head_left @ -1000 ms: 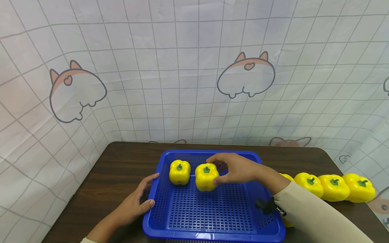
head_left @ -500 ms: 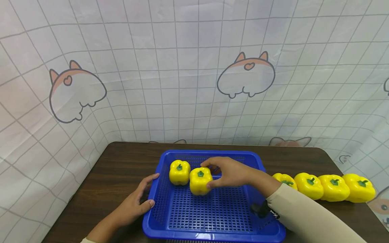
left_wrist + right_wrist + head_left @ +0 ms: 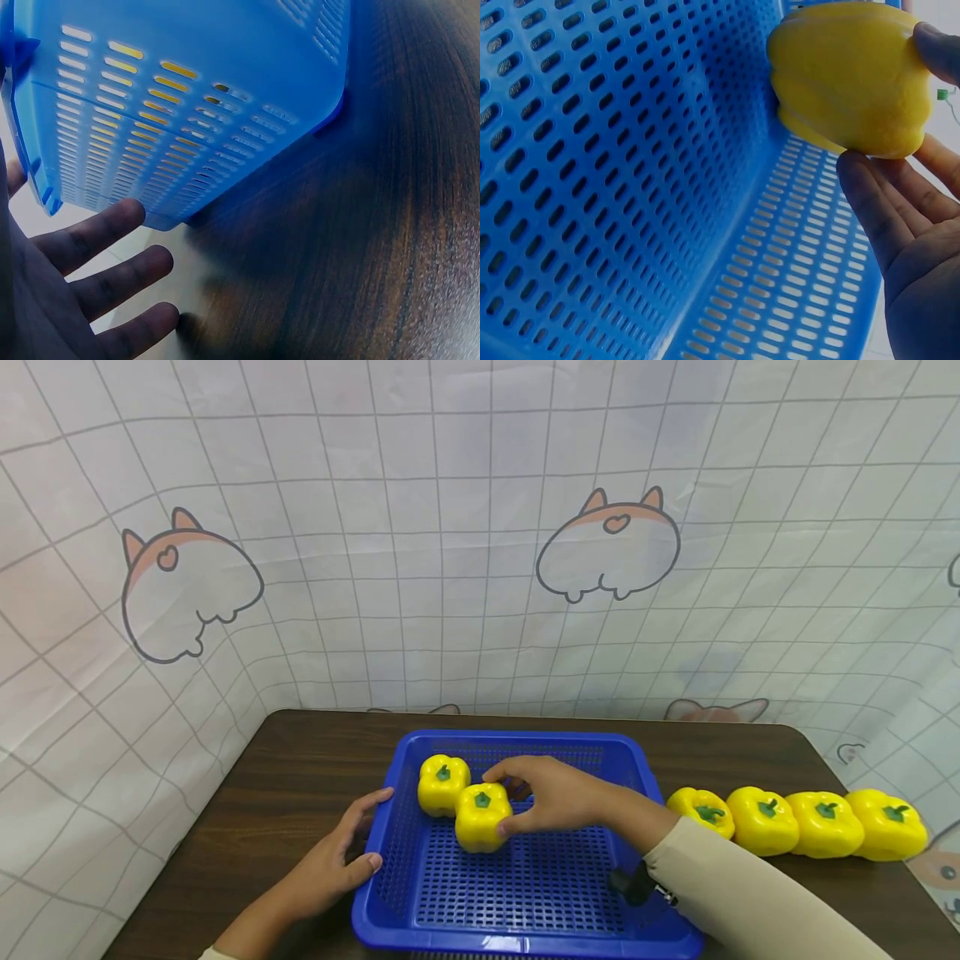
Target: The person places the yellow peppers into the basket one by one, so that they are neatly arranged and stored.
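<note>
A yellow bell pepper with a green stem is pinched between the thumb and fingers of my right hand, over the blue plastic basket. Just behind it and to its left, a second yellow bell pepper sits in the basket's far left corner; the two overlap in the head view. The right wrist view shows the held pepper with the thumb on one side and fingertips on the other. My left hand rests at the basket's left rim, its straight fingers spread beside the slotted wall.
To the right of the basket, several more yellow bell peppers stand in a row on the dark wooden table. A white curtain with a grid pattern hangs behind the table. My right forearm crosses the basket's right rim.
My right hand has carried the held pepper left and toward the near side, closer to the pepper in the corner. The left hand and the basket have stayed in place.
</note>
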Tool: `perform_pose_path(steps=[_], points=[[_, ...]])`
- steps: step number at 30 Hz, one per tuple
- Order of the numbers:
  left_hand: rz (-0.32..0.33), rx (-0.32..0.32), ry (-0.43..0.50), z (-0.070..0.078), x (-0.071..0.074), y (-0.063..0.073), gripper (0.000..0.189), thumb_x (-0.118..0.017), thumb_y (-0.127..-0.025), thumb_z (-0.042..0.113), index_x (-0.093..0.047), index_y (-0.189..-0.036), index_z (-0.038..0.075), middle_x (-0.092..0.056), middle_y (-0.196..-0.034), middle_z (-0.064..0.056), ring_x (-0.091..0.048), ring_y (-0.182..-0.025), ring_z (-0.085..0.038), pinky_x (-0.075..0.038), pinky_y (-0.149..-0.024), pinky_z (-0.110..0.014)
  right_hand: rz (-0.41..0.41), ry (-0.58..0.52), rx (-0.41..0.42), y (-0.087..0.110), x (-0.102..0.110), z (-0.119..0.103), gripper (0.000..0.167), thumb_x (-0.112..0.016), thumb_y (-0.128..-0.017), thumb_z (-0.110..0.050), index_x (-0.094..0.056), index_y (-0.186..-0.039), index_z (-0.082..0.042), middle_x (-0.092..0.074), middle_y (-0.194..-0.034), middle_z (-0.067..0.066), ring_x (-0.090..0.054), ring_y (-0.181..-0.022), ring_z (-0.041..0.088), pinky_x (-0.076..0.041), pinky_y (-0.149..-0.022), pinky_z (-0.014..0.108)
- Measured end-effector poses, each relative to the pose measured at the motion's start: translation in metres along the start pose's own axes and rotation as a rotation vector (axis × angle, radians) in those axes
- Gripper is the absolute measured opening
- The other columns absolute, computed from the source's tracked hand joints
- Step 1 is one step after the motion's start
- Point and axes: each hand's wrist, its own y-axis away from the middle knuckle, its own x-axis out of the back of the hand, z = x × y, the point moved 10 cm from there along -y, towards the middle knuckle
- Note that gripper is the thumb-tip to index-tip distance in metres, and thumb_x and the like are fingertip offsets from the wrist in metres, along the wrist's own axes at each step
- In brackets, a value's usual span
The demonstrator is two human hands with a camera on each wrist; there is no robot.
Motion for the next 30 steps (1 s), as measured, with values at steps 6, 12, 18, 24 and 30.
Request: perform_pose_path(steps=[6, 12, 18, 24, 30], points=[[-0.002, 0.001, 0.005, 0.0, 0.0, 0.0, 0.072, -0.058, -0.099, 0.02, -0.021, -0.16, 0.029, -0.044, -0.145, -0.031, -0.053, -0.124, -0.046, -0.059, -0.083, -0.04, -0.006, 0.016, -0.004, -0.004, -0.006, -0.001, 0.068, -0.084, -0.085, -0.041, -0.057, -0.142, -0.016, -0.062, -0.13, -0.006, -0.064, -0.11, 0.015, -0.052, -0.094, 0.032], [-0.003, 0.011, 0.001, 0.0, 0.0, 0.0, 0.072, -0.058, -0.099, 0.02, -0.021, -0.16, 0.028, -0.044, -0.145, -0.03, -0.054, -0.123, -0.044, -0.059, -0.083, -0.041, 0.006, 0.053, -0.007, -0.007, -0.009, -0.003, 0.07, -0.084, -0.084, -0.044, -0.058, -0.142, -0.015, -0.061, -0.13, -0.005, -0.064, -0.108, 0.016, -0.053, -0.091, 0.031], [-0.008, 0.013, 0.009, 0.0, -0.001, 0.0, 0.071, -0.057, -0.099, 0.02, -0.021, -0.16, 0.029, -0.043, -0.145, -0.03, -0.054, -0.123, -0.044, -0.059, -0.084, -0.042, 0.006, 0.054, -0.002, -0.011, -0.013, -0.006, 0.069, -0.085, -0.083, -0.041, -0.058, -0.141, -0.014, -0.06, -0.131, -0.004, -0.064, -0.109, 0.019, -0.054, -0.093, 0.035], [-0.007, 0.016, 0.015, 0.0, -0.001, 0.0, 0.071, -0.058, -0.099, 0.02, -0.021, -0.16, 0.029, -0.043, -0.145, -0.031, -0.054, -0.123, -0.045, -0.06, -0.082, -0.043, -0.003, 0.056, -0.009, -0.013, -0.018, -0.007, 0.069, -0.085, -0.083, -0.041, -0.058, -0.141, -0.014, -0.06, -0.134, -0.004, -0.063, -0.11, 0.015, -0.053, -0.092, 0.031], [0.0, 0.018, 0.003, 0.0, -0.001, 0.0, 0.071, -0.058, -0.099, 0.021, -0.022, -0.16, 0.029, -0.043, -0.145, -0.03, -0.054, -0.123, -0.045, -0.06, -0.082, -0.042, -0.01, 0.054, 0.019, -0.016, -0.024, -0.013, 0.066, -0.085, -0.083, -0.038, -0.059, -0.138, -0.013, -0.06, -0.132, -0.002, -0.063, -0.11, 0.014, -0.053, -0.092, 0.028]])
